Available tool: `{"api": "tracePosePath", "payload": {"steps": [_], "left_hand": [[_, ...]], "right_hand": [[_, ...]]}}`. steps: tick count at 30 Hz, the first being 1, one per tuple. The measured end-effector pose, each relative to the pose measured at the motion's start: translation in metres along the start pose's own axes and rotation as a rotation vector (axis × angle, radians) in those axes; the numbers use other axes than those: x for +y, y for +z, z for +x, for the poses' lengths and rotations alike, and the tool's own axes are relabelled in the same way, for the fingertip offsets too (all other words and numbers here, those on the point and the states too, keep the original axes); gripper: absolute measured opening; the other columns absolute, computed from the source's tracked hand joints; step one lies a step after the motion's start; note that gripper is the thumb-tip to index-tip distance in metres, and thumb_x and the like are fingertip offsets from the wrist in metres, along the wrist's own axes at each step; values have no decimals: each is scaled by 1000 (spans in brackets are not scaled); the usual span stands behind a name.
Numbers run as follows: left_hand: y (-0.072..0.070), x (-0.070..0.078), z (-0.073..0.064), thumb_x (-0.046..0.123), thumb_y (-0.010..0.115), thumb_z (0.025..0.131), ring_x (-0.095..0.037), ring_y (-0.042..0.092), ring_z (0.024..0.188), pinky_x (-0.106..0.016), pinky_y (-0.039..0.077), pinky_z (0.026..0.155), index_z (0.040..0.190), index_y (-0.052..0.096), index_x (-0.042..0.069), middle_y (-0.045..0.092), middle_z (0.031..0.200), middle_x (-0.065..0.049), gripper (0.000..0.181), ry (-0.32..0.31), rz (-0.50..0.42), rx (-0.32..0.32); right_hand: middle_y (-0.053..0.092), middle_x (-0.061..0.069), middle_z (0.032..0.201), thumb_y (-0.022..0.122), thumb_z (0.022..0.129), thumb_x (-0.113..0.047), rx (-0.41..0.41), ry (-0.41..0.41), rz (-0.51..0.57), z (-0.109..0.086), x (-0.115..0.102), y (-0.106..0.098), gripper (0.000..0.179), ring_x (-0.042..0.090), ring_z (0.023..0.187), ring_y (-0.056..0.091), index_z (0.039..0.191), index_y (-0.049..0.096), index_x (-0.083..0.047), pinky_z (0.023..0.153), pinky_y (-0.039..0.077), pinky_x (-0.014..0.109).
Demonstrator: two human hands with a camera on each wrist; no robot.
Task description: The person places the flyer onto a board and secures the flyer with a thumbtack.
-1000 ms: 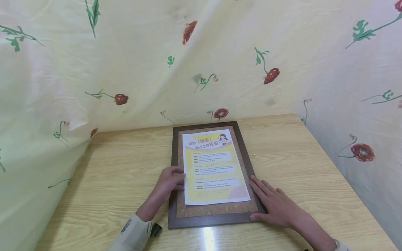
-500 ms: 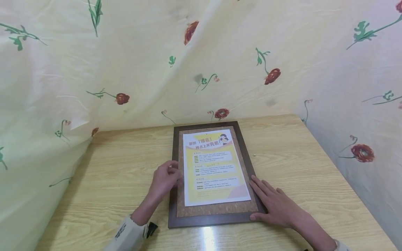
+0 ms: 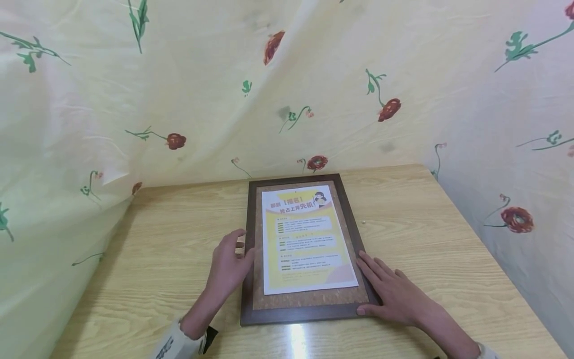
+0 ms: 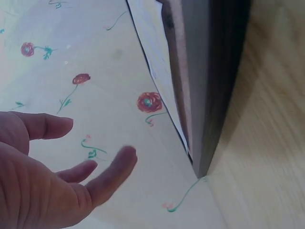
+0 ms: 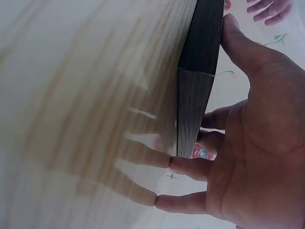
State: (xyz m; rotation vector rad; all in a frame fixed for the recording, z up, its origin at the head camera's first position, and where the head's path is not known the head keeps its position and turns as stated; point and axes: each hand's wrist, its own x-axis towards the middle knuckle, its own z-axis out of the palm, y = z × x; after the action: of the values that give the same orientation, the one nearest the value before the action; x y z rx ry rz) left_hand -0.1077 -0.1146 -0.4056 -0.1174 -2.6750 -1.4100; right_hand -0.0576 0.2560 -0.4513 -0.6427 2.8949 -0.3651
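Observation:
A dark-framed cork board (image 3: pixel 314 300) lies flat on the wooden table, with a yellow and white printed poster (image 3: pixel 307 244) on its cork face. A tiny dark dot, too small to identify, marks the poster's top edge. My left hand (image 3: pixel 228 262) hovers at the board's left side with fingers spread and holds nothing; the left wrist view shows that hand (image 4: pixel 62 176) apart from the frame. At the lower right corner, my right hand (image 3: pixel 396 299) rests on the frame with fairly straight fingers. In the right wrist view its fingertips (image 5: pixel 183 202) touch the tabletop.
The light wooden table (image 3: pixel 170 234) stretches to both sides of the board. A small pale speck (image 3: pixel 363 222) sits to the board's right. Cream floral fabric (image 3: pixel 202 89) hangs behind the table and along its sides.
My left hand has drawn away leftward from the poster's left edge, and its fingers have spread apart. My right hand and the board stay in place.

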Motion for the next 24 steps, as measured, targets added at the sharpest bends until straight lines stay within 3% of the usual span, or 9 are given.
{"api": "tracePosePath", "payload": {"steps": [7, 14, 19, 24], "left_hand": [[-2, -9, -13, 9, 69, 88, -47, 47, 124, -59, 49, 91, 134, 50, -8, 33, 148, -30, 51, 39, 121, 9], [-1, -19, -21, 11, 71, 88, -50, 41, 130, -60, 48, 91, 138, 45, -7, 26, 151, -32, 60, 65, 225, -11], [-1, -24, -25, 15, 76, 85, -51, 30, 137, -63, 43, 96, 143, 41, -5, 17, 157, -31, 71, 77, 303, -47], [2, -30, -28, 21, 79, 83, -49, 23, 141, -62, 35, 104, 149, 36, -4, 10, 160, -27, 83, 73, 370, -125]], "right_hand": [[28, 14, 159, 54, 80, -79, 24, -7, -1, -1, -1, 0, 105, 49, 134, 39, 153, 34, -7, 89, 38, 75], [28, 15, 159, 54, 80, -78, 29, -8, -7, -1, -2, -1, 104, 49, 134, 39, 153, 35, -6, 90, 38, 75], [27, 15, 159, 53, 80, -79, 19, -3, -4, -1, -2, -1, 104, 49, 134, 38, 153, 34, -7, 91, 37, 74], [27, 15, 160, 53, 80, -79, 19, -1, -3, -1, -1, -1, 104, 49, 134, 38, 153, 34, -6, 91, 37, 75]]}}
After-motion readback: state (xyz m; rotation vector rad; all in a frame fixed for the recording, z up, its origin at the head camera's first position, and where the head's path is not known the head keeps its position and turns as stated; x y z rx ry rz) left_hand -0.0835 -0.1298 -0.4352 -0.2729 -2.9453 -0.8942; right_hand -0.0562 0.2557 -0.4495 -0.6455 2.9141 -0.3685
